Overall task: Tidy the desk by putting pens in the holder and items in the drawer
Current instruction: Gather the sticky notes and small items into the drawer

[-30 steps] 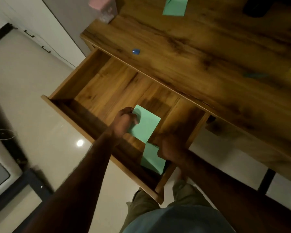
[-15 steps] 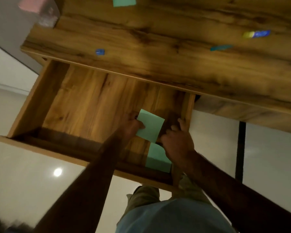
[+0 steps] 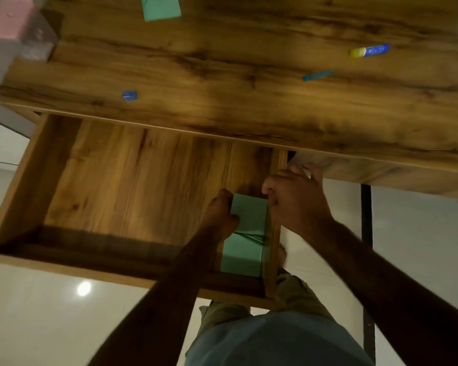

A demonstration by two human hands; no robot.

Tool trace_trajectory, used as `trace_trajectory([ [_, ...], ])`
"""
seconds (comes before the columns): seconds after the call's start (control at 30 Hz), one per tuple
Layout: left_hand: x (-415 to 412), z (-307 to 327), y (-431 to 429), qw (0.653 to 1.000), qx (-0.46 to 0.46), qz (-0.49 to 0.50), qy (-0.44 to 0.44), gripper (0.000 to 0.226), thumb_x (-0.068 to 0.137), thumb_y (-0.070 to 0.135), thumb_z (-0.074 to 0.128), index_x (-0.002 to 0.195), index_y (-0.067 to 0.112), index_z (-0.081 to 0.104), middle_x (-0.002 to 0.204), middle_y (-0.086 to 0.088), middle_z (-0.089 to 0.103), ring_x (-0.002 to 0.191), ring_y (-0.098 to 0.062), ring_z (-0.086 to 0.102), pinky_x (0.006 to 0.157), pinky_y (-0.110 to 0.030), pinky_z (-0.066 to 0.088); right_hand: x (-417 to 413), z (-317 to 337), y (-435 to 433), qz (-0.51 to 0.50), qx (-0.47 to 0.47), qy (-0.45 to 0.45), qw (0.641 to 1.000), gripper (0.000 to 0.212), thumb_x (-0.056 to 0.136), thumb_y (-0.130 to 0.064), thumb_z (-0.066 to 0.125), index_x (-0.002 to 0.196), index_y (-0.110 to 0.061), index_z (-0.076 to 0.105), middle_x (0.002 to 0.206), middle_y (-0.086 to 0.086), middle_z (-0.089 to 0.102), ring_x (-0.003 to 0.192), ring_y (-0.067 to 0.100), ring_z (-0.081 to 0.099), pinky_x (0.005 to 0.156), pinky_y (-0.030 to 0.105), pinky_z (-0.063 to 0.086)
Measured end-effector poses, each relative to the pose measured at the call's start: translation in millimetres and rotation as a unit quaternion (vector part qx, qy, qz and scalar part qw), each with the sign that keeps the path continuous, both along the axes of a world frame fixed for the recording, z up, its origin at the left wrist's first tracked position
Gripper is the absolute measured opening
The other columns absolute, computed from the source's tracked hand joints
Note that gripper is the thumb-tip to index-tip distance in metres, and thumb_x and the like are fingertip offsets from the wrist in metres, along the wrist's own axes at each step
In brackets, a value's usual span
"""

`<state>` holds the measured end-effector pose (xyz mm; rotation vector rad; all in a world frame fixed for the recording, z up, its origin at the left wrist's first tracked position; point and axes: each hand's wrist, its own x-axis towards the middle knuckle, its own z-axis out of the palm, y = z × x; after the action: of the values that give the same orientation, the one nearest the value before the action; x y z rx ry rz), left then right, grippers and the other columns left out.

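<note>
While hands [image 3: 220,215] [image 3: 296,204] grip it, green notepad [image 3: 249,212], long axis along drawer [image 3: 32,180] wall.

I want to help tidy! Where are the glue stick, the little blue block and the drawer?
Glue stick [image 3: 374,50], head view, on its blue body.
Blue block [image 3: 129,96], head view, on its middle.
Drawer [image 3: 143,180], head view, on its bare bottom.

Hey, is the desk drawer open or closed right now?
Open. The drawer is pulled well out from under the desk, its wooden floor exposed, with green paper lying at its right end.
</note>
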<state>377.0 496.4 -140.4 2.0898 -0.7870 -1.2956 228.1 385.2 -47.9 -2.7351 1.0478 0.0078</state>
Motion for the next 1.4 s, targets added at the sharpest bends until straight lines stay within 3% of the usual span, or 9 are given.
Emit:
trace_trajectory([
  [0.27, -2, 0, 1, 0.962, 0.052, -0.156, -0.217, 0.069, 0.086, 0.028, 0.07, 0.142, 0.012, 0.034, 0.135, -0.012, 0.046, 0.121, -0.031, 0.051, 0.094, -0.044, 0.052, 10, -1, 5, 0.014, 0.063, 0.038, 0.997, 0.013, 0.08, -0.023, 0.062, 0.088, -0.033, 0.064, 0.085, -0.015, 0.059, 0.101, 0.015, 0.056, 0.11, 0.042, 0.017],
  [0.37, 5, 9, 1, 0.94, 0.046, -0.173, -0.292, 0.06, 0.091, 0.041, 0.06, 0.138, 0.012, 0.037, 0.133, -0.011, 0.048, 0.116, -0.03, 0.053, 0.091, -0.043, 0.051, 19, 1, 4, 0.018, 0.068, 0.032, 0.997, 0.017, 0.082, -0.024, 0.062, 0.094, -0.035, 0.066, 0.091, -0.015, 0.061, 0.104, 0.015, 0.056, 0.11, 0.042, 0.019],
  [0.47, 29, 29, -2, 0.952, 0.009, -0.106, -0.287, 0.052, 0.092, 0.037, 0.056, 0.136, 0.015, 0.037, 0.13, -0.01, 0.052, 0.109, -0.029, 0.059, 0.081, -0.041, 0.054, 36, 5, -3, 0.024, 0.053, -0.001, 0.998, 0.021, 0.079, -0.028, 0.058, 0.096, -0.038, 0.065, 0.092, -0.017, 0.06, 0.101, 0.015, 0.058, 0.105, 0.043, 0.03],
  [0.6, 75, 73, -9, 0.936, -0.047, -0.052, -0.344, 0.055, 0.094, 0.034, 0.055, 0.141, 0.017, 0.033, 0.129, -0.008, 0.054, 0.103, -0.026, 0.062, 0.07, -0.035, 0.049, 77, 26, -21, 0.029, 0.024, -0.019, 0.999, 0.025, 0.084, -0.029, 0.06, 0.106, -0.039, 0.065, 0.105, -0.016, 0.061, 0.111, 0.013, 0.055, 0.101, 0.038, 0.027],
  [0.7, 113, 107, -23, 0.932, -0.059, -0.029, -0.356, 0.057, 0.09, 0.031, 0.06, 0.14, 0.022, 0.036, 0.13, -0.005, 0.054, 0.109, -0.027, 0.061, 0.084, -0.041, 0.054, 112, 43, -39, 0.031, 0.026, -0.043, 0.998, 0.027, 0.087, -0.03, 0.059, 0.112, -0.04, 0.063, 0.114, -0.014, 0.061, 0.114, 0.015, 0.056, 0.099, 0.039, 0.029],
  [0.83, 153, 137, -53, 0.933, -0.084, 0.023, -0.349, 0.046, 0.089, 0.035, 0.062, 0.129, 0.019, 0.046, 0.125, -0.004, 0.054, 0.108, -0.025, 0.059, 0.082, -0.037, 0.049, 160, 62, -71, 0.019, 0.039, -0.06, 0.997, 0.028, 0.089, -0.032, 0.058, 0.115, -0.038, 0.062, 0.123, -0.012, 0.06, 0.121, 0.019, 0.053, 0.102, 0.041, 0.031],
  [1.03, 215, 140, -125, 0.94, -0.074, 0.059, -0.327, 0.049, 0.086, 0.034, 0.064, 0.13, 0.015, 0.051, 0.126, -0.007, 0.057, 0.115, -0.027, 0.057, 0.099, -0.039, 0.048, 240, 67, -152, 0.031, 0.076, -0.093, 0.992, 0.031, 0.088, -0.033, 0.062, 0.118, -0.037, 0.062, 0.123, -0.01, 0.061, 0.118, 0.019, 0.055, 0.101, 0.041, 0.04],
  [1.2, 265, 131, -189, 0.961, -0.05, 0.124, -0.243, 0.074, 0.067, 0.059, 0.068, 0.13, 0.024, 0.051, 0.123, 0.0, 0.059, 0.108, -0.022, 0.061, 0.091, -0.046, 0.055, 321, 44, -222, 0.012, 0.147, -0.145, 0.978, 0.036, 0.088, -0.029, 0.064, 0.124, -0.032, 0.06, 0.124, -0.005, 0.062, 0.114, 0.022, 0.058, 0.092, 0.04, 0.052],
  [1.4, 318, 119, -249, 0.939, 0.013, 0.168, -0.299, 0.06, 0.083, 0.022, 0.064, 0.14, 0.013, 0.046, 0.135, -0.009, 0.049, 0.121, -0.028, 0.051, 0.098, -0.04, 0.049, 398, 11, -275, -0.02, 0.189, -0.174, 0.966, 0.048, 0.089, -0.033, 0.07, 0.131, -0.013, 0.06, 0.128, 0.008, 0.067, 0.114, 0.028, 0.065, 0.088, 0.039, 0.057],
])
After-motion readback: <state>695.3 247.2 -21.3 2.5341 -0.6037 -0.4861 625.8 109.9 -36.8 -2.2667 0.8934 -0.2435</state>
